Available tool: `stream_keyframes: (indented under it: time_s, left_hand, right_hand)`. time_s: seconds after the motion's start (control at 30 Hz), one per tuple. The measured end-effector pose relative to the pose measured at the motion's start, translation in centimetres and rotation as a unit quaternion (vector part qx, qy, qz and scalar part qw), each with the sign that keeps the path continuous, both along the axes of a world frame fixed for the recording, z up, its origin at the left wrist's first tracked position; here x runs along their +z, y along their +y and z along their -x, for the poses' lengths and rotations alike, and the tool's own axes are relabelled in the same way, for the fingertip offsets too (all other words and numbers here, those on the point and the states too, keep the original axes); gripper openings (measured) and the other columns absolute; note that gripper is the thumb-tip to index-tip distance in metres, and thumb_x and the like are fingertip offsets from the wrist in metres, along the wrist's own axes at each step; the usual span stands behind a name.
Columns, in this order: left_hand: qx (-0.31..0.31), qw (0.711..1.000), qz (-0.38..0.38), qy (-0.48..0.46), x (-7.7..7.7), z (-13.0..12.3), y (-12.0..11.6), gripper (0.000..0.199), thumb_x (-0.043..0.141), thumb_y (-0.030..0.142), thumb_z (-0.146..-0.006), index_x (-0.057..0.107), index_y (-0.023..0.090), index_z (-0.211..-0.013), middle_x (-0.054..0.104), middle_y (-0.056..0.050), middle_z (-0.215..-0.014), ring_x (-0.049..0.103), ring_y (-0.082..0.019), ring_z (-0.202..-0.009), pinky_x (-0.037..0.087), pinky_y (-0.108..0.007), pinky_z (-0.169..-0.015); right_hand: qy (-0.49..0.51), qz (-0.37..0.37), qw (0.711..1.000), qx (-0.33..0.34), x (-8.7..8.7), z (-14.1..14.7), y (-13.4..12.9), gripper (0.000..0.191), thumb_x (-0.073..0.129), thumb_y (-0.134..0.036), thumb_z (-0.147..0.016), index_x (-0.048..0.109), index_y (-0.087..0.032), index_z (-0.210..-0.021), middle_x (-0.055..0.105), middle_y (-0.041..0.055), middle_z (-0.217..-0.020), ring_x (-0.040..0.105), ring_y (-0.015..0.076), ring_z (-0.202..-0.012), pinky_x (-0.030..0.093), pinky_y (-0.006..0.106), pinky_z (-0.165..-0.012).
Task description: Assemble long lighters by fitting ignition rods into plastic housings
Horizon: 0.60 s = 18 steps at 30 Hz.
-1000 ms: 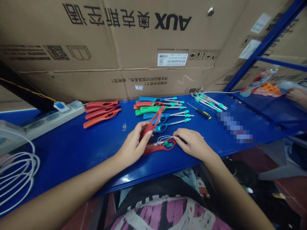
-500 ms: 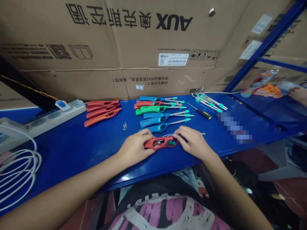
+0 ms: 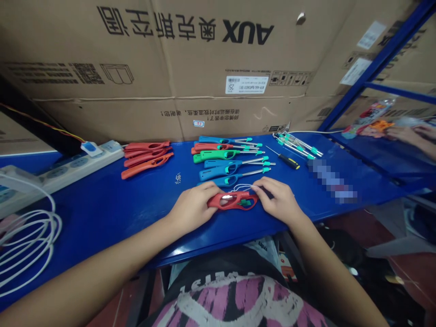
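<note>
My left hand [image 3: 195, 204] grips the left end of a red lighter body [image 3: 231, 201], which has an oval opening and a green part inside near its right end. Beside the right end, my right hand [image 3: 276, 198] pinches a thin white wire [image 3: 242, 185] that loops above the body. Behind them lie several blue, red and green lighters [image 3: 221, 169] with metal tubes. Further left is a stack of red and orange casings [image 3: 147, 164], and small screws [image 3: 177, 178] lie between the two groups.
A screwdriver [image 3: 289, 161] and several metal tubes with teal tips [image 3: 298, 144] lie at the back right. On the left are a power strip [image 3: 73, 168] and a coiled white cable [image 3: 51, 227]. Another person's hand [image 3: 413, 138] is at the far right.
My right hand has shifted slightly right and up, and the white wire now shows as a longer loop. The red body has moved a little right. The other person's hand reaches further left.
</note>
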<state>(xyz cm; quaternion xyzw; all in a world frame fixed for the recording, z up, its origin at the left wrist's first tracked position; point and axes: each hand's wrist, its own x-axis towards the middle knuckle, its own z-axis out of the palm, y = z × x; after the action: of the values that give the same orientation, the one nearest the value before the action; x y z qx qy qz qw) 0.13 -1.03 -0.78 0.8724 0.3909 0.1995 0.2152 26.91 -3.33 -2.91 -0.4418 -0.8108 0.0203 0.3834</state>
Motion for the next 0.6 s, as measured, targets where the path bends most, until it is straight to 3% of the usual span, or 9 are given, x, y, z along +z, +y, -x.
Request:
stream_keyframes:
  time_s: [0.1, 0.17, 0.27, 0.37, 0.47, 0.6]
  left_hand:
    - [0.011, 0.999, 0.021, -0.039, 0.6, 0.4, 1.0, 0.009, 0.063, 0.025, -0.089, 0.070, 0.019, -0.088, 0.067, -0.002, -0.088, 0.063, -0.018, -0.080, 0.044, -0.028, -0.069]
    - [0.015, 0.997, 0.039, -0.069, 0.9, 0.6, 1.6, 0.019, 0.066, 0.035, -0.089, 0.069, 0.018, -0.080, 0.064, -0.001, -0.079, 0.060, -0.017, -0.072, 0.042, -0.027, -0.064]
    - [0.024, 0.994, 0.040, -0.097, 1.0, 1.0, 2.3, 0.026, 0.067, 0.041, -0.088, 0.070, 0.017, -0.079, 0.065, -0.001, -0.078, 0.059, -0.016, -0.071, 0.042, -0.026, -0.065]
    - [0.081, 0.984, 0.064, -0.143, 1.1, 1.3, 2.7, 0.029, 0.071, 0.045, -0.083, 0.072, 0.016, -0.081, 0.069, -0.003, -0.081, 0.061, -0.017, -0.074, 0.044, -0.027, -0.067]
    - [0.129, 0.941, 0.197, -0.243, 1.4, 1.0, 2.3, 0.039, 0.077, 0.051, -0.075, 0.073, 0.015, -0.090, 0.072, -0.004, -0.081, 0.056, -0.013, -0.061, 0.042, -0.025, -0.058]
    - [0.104, 0.879, 0.346, -0.310, 1.7, -0.5, 0.3, 0.047, 0.080, 0.053, -0.073, 0.071, 0.014, -0.096, 0.066, 0.001, -0.066, 0.035, -0.005, -0.041, 0.026, -0.021, -0.042]
  right_hand:
    - [0.041, 0.018, 0.999, 0.023, 0.5, 0.0, -0.2, 0.011, 0.058, -0.019, -0.097, 0.064, -0.022, -0.089, 0.071, 0.0031, -0.082, 0.067, 0.0165, -0.074, 0.050, 0.028, -0.069]
    - [0.056, 0.023, 0.998, 0.032, 0.9, 0.2, -0.1, 0.011, 0.059, -0.019, -0.096, 0.065, -0.022, -0.088, 0.071, 0.0026, -0.081, 0.066, 0.0159, -0.072, 0.050, 0.028, -0.068]
    - [0.090, 0.005, 0.996, 0.007, 1.9, 0.1, 0.2, 0.010, 0.062, -0.020, -0.094, 0.066, -0.022, -0.085, 0.071, 0.0019, -0.079, 0.065, 0.0157, -0.069, 0.049, 0.027, -0.065]
    - [0.150, 0.010, 0.988, -0.042, 3.0, -0.3, 0.4, 0.014, 0.060, -0.025, -0.095, 0.064, -0.021, -0.082, 0.063, -0.0006, -0.068, 0.056, 0.0134, -0.057, 0.042, 0.026, -0.054]
    - [0.167, 0.069, 0.982, -0.051, 4.0, 0.3, 0.1, 0.019, 0.055, -0.032, -0.098, 0.060, -0.021, -0.083, 0.054, -0.0023, -0.066, 0.049, 0.0123, -0.057, 0.039, 0.025, -0.053]
    - [0.131, 0.194, 0.972, 0.002, 3.9, 3.6, -1.0, 0.014, 0.057, -0.037, -0.097, 0.056, -0.024, -0.102, 0.060, -0.0014, -0.079, 0.055, 0.0135, -0.064, 0.043, 0.025, -0.057]
